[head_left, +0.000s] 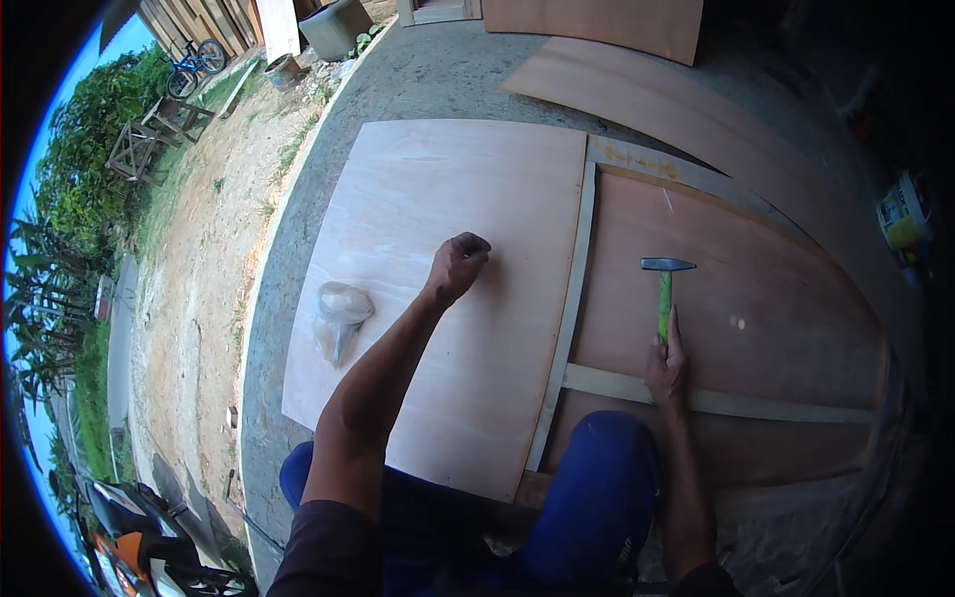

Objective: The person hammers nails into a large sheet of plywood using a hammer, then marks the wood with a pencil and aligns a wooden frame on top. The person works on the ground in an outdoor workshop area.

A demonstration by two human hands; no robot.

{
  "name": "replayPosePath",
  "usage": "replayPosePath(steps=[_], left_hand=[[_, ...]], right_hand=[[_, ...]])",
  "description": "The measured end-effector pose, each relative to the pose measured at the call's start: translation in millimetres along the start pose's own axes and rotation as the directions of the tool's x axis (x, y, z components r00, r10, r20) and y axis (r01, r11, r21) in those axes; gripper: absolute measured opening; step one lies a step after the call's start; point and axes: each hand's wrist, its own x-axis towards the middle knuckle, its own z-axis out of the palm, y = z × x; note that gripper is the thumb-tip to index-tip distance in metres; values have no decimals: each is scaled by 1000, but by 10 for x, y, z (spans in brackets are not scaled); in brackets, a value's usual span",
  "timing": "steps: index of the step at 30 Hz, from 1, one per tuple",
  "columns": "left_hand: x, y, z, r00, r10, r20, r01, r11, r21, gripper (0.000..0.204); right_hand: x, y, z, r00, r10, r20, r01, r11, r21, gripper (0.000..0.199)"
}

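Note:
My right hand (668,370) is wrapped round the green handle of a hammer (666,289), whose steel head points away from me above a framed panel (736,289). Over the pale plywood sheet (448,189) is my left hand (461,265), its fingers closed together; whatever they may hold is too small or hidden to make out. A clear plastic bag (341,316) lies on the sheet, left of my left forearm. The sheet's right edge rests along a wooden batten (574,308) of the frame, and a cross batten (726,403) runs beneath my right wrist.
Another plywood sheet (637,90) lies behind the frame, with a board (597,25) beyond it. A bucket (903,219) stands at the far right. To the left, past the concrete edge, are dirt ground, a motorcycle (149,557) and a blue bicycle (196,65).

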Motion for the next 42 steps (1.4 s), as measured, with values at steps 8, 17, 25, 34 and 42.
replayPosePath(steps=[8,17,25,34,42], left_hand=[[-1097,-303,-538,984,18,-179,71,875,478,19],[-756,-121,15,981,171,-88,-62,714,697,21],[213,176,411,915,374,-149,-256,826,503,15],[2110,599,1156,916,218,-337,-172,972,161,19],[2334,1085,1437,921,141,-362,-49,967,251,32]], right_hand=[[-124,-79,144,980,176,-96,-124,908,400,58],[-57,210,112,976,100,-193,-52,971,235,59],[-52,151,149,968,21,-250,27,982,187,61],[-117,174,221,982,139,-127,-90,939,332,63],[-118,69,115,968,231,-95,-183,914,361,63]])
